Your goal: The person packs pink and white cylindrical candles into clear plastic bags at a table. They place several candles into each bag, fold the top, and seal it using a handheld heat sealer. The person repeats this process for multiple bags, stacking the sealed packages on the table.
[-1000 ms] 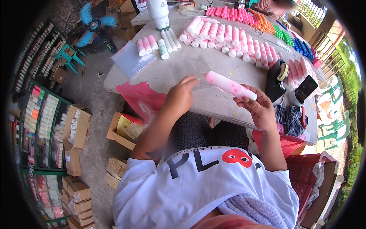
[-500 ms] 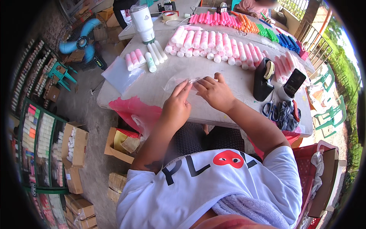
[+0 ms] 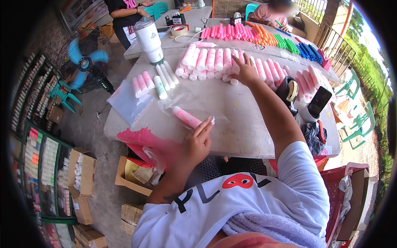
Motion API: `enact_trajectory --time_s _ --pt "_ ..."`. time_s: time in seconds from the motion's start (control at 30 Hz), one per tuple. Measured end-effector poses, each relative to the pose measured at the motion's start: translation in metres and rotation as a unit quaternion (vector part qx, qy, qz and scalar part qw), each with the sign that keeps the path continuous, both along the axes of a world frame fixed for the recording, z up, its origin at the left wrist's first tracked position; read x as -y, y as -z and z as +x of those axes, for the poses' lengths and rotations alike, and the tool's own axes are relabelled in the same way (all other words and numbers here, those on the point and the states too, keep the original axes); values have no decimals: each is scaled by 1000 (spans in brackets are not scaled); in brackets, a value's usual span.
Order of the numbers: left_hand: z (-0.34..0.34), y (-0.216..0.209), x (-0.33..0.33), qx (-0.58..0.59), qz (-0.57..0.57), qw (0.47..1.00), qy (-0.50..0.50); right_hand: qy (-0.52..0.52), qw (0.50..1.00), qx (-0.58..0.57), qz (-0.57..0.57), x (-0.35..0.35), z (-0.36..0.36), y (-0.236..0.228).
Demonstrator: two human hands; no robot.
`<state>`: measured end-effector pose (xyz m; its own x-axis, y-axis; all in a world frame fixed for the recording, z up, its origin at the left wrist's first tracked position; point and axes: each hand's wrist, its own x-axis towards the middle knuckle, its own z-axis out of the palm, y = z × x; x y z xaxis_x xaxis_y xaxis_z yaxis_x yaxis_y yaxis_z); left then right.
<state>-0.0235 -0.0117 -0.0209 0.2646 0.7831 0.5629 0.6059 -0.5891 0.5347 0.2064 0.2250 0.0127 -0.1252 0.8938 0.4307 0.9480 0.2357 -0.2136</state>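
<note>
A pink-and-white candle [image 3: 187, 117] lies slantwise on a sheet of clear plastic [image 3: 223, 108] near the table's front. My left hand [image 3: 198, 140] is closed over its near end, fingers together. Farther off, my right hand [image 3: 246, 71] reaches with fingers spread over the front of a stacked row of pink-and-white candles [image 3: 211, 60]; its fingertips touch or nearly touch one, and no candle is lifted. To the left stand apart several white and pink candles [image 3: 142, 84], beside a stack of clear plastic bags [image 3: 129, 103].
A white tumbler [image 3: 149, 41] stands at the back left. At right are a black tape dispenser [image 3: 286, 93] and a phone [image 3: 319, 91] in a holder. Pink, orange, green and blue candles [image 3: 264, 35] line the far table, where another person [image 3: 275, 14] sits. A fan [image 3: 84, 62] stands at left.
My right hand has left my left hand and gone forward to the stacked candles. A candle now shows under my left hand on the plastic. The view has shifted slightly.
</note>
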Motion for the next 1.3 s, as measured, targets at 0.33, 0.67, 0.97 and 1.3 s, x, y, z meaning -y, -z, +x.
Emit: enact_trajectory --time_s 0.33,0.67,0.97,1.3 --pt "-6 -4 5 -53 -13 998 15 -105 974 -127 154 24 26 20" --pt "-1 -15 -4 15 -49 998 30 -133 519 -792 -293 272 50 6" --pt "22 -21 18 -93 -14 996 -8 -95 409 -850 -319 276 -12 10" --pt "32 7 15 -74 -50 996 21 -173 586 -653 -447 198 -45 28"
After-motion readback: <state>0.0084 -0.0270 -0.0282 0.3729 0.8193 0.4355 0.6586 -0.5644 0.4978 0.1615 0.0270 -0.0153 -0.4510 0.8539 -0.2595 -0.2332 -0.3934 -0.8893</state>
